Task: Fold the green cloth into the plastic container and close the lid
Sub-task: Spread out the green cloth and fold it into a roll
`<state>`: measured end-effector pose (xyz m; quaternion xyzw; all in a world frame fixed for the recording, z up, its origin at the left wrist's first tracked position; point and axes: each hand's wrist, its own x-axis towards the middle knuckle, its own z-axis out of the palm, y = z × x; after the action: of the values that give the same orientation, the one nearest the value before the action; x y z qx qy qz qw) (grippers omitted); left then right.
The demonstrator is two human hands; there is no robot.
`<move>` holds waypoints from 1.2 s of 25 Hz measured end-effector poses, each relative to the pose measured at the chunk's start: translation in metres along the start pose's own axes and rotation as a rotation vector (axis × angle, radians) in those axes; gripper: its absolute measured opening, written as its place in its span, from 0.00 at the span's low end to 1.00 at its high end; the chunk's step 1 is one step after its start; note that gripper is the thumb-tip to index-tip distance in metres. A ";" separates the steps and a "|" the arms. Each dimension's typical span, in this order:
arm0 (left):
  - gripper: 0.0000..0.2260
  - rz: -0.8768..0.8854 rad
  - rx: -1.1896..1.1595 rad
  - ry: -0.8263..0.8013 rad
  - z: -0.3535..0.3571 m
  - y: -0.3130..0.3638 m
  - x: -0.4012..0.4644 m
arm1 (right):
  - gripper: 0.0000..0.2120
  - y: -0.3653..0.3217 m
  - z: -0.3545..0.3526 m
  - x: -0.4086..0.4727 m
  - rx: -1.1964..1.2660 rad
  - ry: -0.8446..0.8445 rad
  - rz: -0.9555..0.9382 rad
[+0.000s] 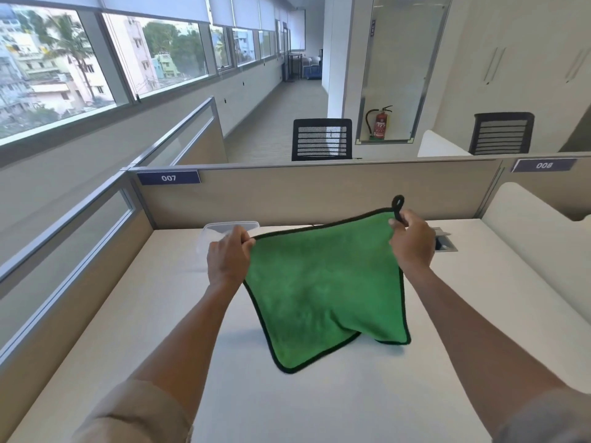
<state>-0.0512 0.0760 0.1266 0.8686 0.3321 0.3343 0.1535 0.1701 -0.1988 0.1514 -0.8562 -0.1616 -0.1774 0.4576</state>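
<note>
The green cloth with a black border hangs spread out above the white desk, its lower corners touching the desk top. My left hand pinches its upper left corner. My right hand grips the upper right corner at the black hanging loop. The clear plastic container stands behind my left hand near the back of the desk, partly hidden by that hand and the cloth; whether its lid is on I cannot tell.
A white desk is boxed in by beige partitions at the back and left. A cable port is set into the desk behind my right hand. Black chairs stand beyond the partition.
</note>
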 end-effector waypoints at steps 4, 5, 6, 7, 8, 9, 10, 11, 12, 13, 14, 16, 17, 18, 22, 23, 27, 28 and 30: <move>0.05 -0.010 -0.161 -0.011 -0.007 -0.006 -0.003 | 0.05 0.001 -0.015 -0.001 0.050 0.048 0.040; 0.08 0.020 -0.215 -0.142 -0.004 -0.006 -0.010 | 0.05 0.002 -0.018 -0.004 0.045 0.047 0.034; 0.15 0.053 -0.243 -0.304 0.001 -0.004 -0.020 | 0.05 0.002 -0.019 -0.008 0.036 0.042 0.023; 0.24 0.075 -0.229 -0.464 0.008 -0.001 -0.032 | 0.04 0.003 -0.020 -0.012 0.032 0.033 0.012; 0.32 0.091 -0.179 -0.590 0.016 0.005 -0.044 | 0.04 0.002 -0.019 -0.016 0.032 0.023 0.004; 0.38 0.107 -0.118 -0.663 0.025 0.012 -0.056 | 0.03 0.000 -0.018 -0.020 0.033 0.015 -0.006; 0.41 0.130 -0.065 -0.693 0.033 0.019 -0.065 | 0.03 -0.002 -0.017 -0.022 0.032 0.010 -0.019; 0.42 0.160 -0.022 -0.694 0.041 0.026 -0.072 | 0.03 -0.005 -0.017 -0.024 0.030 0.008 -0.033; 0.43 0.196 0.019 -0.680 0.047 0.034 -0.077 | 0.04 -0.008 -0.017 -0.025 0.028 0.010 -0.045; 0.43 0.229 0.058 -0.660 0.052 0.042 -0.081 | 0.04 -0.010 -0.019 -0.025 0.028 0.011 -0.056; 0.43 0.253 0.091 -0.637 0.057 0.050 -0.085 | 0.04 -0.013 -0.020 -0.026 0.028 0.012 -0.067; 0.43 0.267 0.131 -0.598 0.064 0.065 -0.094 | 0.04 -0.019 -0.025 -0.027 0.035 0.011 -0.086; 0.42 0.266 0.141 -0.578 0.067 0.071 -0.100 | 0.04 -0.021 -0.028 -0.028 0.048 0.003 -0.091; 0.41 0.268 0.145 -0.547 0.069 0.077 -0.105 | 0.05 -0.024 -0.030 -0.028 0.071 -0.011 -0.091; 0.34 0.279 0.095 -0.293 0.073 0.102 -0.114 | 0.12 -0.035 -0.037 -0.031 0.106 -0.051 -0.101; 0.33 0.270 0.084 -0.234 0.072 0.112 -0.112 | 0.13 -0.037 -0.038 -0.032 0.101 -0.053 -0.109; 0.25 0.231 0.135 -0.170 0.068 0.150 -0.099 | 0.14 -0.046 -0.039 -0.041 0.107 -0.065 -0.114; 0.20 0.211 0.150 -0.184 0.068 0.152 -0.096 | 0.14 -0.048 -0.040 -0.043 0.120 -0.070 -0.112; 0.12 0.155 0.175 -0.227 0.069 0.145 -0.094 | 0.15 -0.050 -0.043 -0.044 0.133 -0.074 -0.115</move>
<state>0.0122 -0.0971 0.1020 0.9338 0.2726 0.2144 0.0877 0.1024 -0.2133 0.1905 -0.8191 -0.2390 -0.1605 0.4961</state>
